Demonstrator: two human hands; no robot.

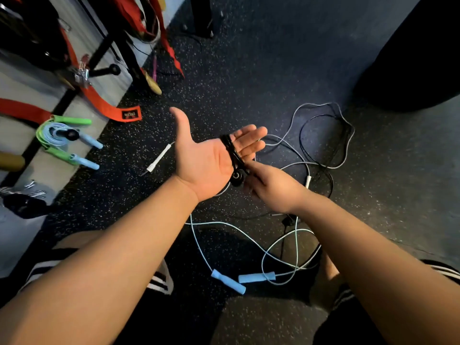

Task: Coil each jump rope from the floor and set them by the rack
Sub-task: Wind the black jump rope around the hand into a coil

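My left hand (pixel 209 155) is held palm up with straight fingers and the thumb raised. Several turns of a black jump rope (pixel 231 150) are wound round its four fingers. My right hand (pixel 268 185) pinches the black rope and its black handle end (pixel 236 179) just below the left palm. The rest of the black rope (pixel 343 135) trails loose on the floor to the right, tangled with a white rope (pixel 293 143) whose white handle (pixel 159 158) lies left of my hand. A light blue rope with two blue handles (pixel 256 277) lies between my knees.
Two coiled ropes, green (pixel 72 120) and light blue (pixel 89 141), lie at the left by the black rack (pixel 107 43). Red and orange belts (pixel 109 105) hang from the rack onto the floor. A big dark round object (pixel 410 58) stands at the upper right. Speckled rubber floor all round.
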